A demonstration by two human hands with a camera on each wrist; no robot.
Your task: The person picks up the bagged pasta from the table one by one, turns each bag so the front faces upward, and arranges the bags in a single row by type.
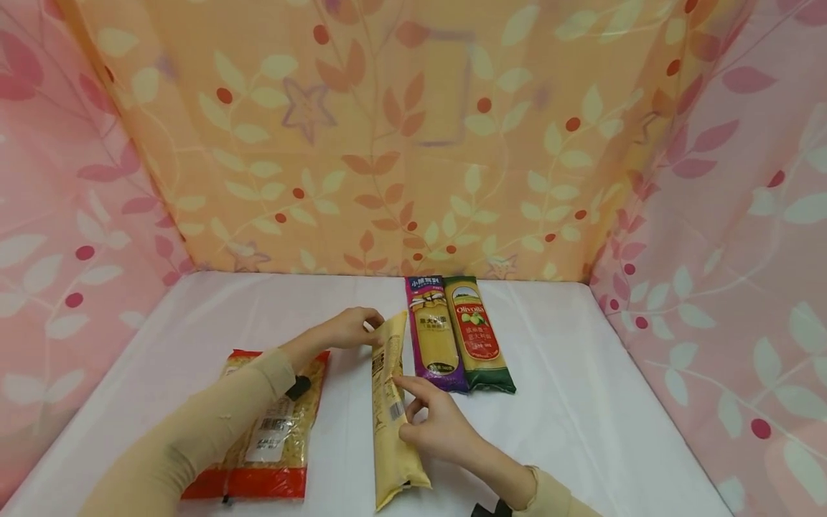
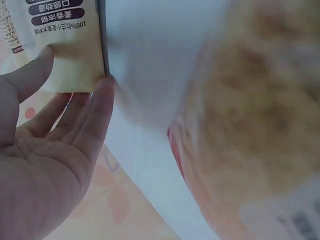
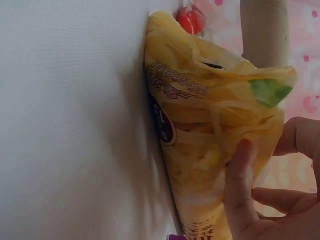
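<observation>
A long yellow pasta packet (image 1: 394, 467) stands on its narrow edge on the white table, its printed side facing left. The left hand (image 1: 350, 328) pinches its far end; in the left wrist view the thumb lies on the printed face and the fingers (image 2: 95, 115) are behind it. Midway along the packet, the right hand (image 1: 442, 425) grips it from the right. Through the clear film of the packet (image 3: 200, 130), noodles show in the right wrist view. Close beyond the right hand lie a purple spaghetti packet (image 1: 436, 341) and a green-ended Olivoila spaghetti packet (image 1: 481, 337), side by side.
A large red-edged clear bag (image 1: 274, 474) of yellowish food lies on the left, partly under the left forearm. An orange patterned cloth wall (image 1: 400, 179) closes the back, and pink cloth walls (image 1: 730, 215) stand at both sides.
</observation>
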